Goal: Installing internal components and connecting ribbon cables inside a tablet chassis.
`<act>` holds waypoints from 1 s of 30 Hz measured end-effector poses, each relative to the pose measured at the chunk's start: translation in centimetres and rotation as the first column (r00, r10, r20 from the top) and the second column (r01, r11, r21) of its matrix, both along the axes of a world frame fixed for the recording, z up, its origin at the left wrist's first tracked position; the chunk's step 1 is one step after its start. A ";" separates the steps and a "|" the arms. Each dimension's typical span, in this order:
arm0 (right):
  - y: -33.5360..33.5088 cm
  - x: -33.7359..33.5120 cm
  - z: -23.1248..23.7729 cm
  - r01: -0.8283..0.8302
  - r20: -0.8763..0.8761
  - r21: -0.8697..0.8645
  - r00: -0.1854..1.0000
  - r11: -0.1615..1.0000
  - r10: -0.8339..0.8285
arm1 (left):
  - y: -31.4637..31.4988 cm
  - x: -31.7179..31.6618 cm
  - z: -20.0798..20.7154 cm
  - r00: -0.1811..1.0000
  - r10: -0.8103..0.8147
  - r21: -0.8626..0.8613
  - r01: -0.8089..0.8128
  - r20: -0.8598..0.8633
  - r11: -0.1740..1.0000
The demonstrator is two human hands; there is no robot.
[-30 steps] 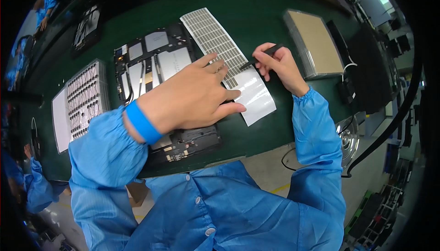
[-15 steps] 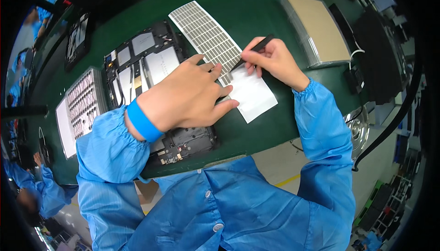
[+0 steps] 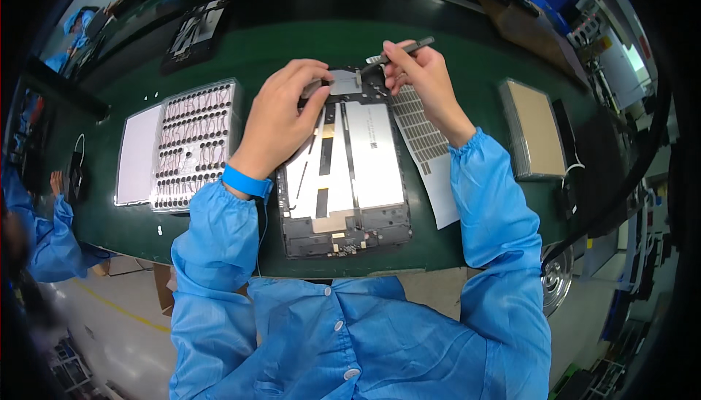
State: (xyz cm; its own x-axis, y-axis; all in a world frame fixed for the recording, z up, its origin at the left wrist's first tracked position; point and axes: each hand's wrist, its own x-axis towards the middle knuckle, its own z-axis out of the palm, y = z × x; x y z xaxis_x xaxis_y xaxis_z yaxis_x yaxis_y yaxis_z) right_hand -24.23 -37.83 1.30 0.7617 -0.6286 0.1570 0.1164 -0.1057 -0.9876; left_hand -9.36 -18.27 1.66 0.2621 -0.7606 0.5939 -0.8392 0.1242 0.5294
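An opened tablet-like device [image 3: 376, 159] lies in front of me, with silver plates, black and gold ribbon strips and a dark frame. My right hand [image 3: 427, 82] pinches dark tweezers [image 3: 416, 46], their tips over the device's far end. At the tips is a small greyish strip [image 3: 358, 77]; whether it touches the surface I cannot tell. My left hand [image 3: 281, 115] is at the device's far left part, thumb and fingers apart and curved, nothing visible held. A white sheet of small grey rectangular stickers [image 3: 423, 137] lies right of the device, partly under my right hand and sleeve.
To the left stands a clear tray [image 3: 196, 144] of small round black parts with wires, beside a white panel [image 3: 139, 155]. A stack of clear trays with a tan top [image 3: 537, 126] is at the right. Another device [image 3: 196, 31] lies at the far left. Co-workers' blue sleeves show at the edges.
My right hand has brought the tweezers from the sticker sheet to the device's far end. My left hand has left the sheet and moved onto the device. The view has shifted.
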 end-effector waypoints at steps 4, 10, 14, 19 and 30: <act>-0.3 0.0 -0.5 0.003 -0.017 0.012 1.000 1.000 -0.002 | -0.1 -0.5 -0.1 1.000 0.011 0.006 -0.011 0.022 1.000; -0.6 0.1 -0.7 0.007 -0.040 -0.009 0.999 1.000 -0.008 | -0.4 -0.2 -0.1 0.990 -0.018 0.057 0.010 0.141 0.998; 0.1 0.9 -0.3 -0.010 -0.048 -0.079 0.999 0.997 0.006 | 0.1 0.0 0.1 0.968 -0.059 0.139 0.026 0.242 0.990; 0.0 0.5 -0.5 0.239 0.188 -0.322 0.965 0.916 -0.186 | -0.2 0.0 -0.7 0.904 -0.074 0.059 0.055 0.421 0.997; 10.0 12.1 8.0 -0.344 -0.112 -0.554 0.933 0.758 0.342 | 2.3 -1.3 -1.0 0.942 0.009 -0.028 0.001 0.334 1.000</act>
State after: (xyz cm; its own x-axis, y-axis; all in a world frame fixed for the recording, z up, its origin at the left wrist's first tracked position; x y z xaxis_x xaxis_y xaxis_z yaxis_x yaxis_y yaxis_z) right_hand -12.17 -27.85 9.26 0.9107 -0.1294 0.3923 0.2478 -0.5887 -0.7694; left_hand -10.69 -15.99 0.61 0.0480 -0.7423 0.6684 -0.9679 0.1308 0.2148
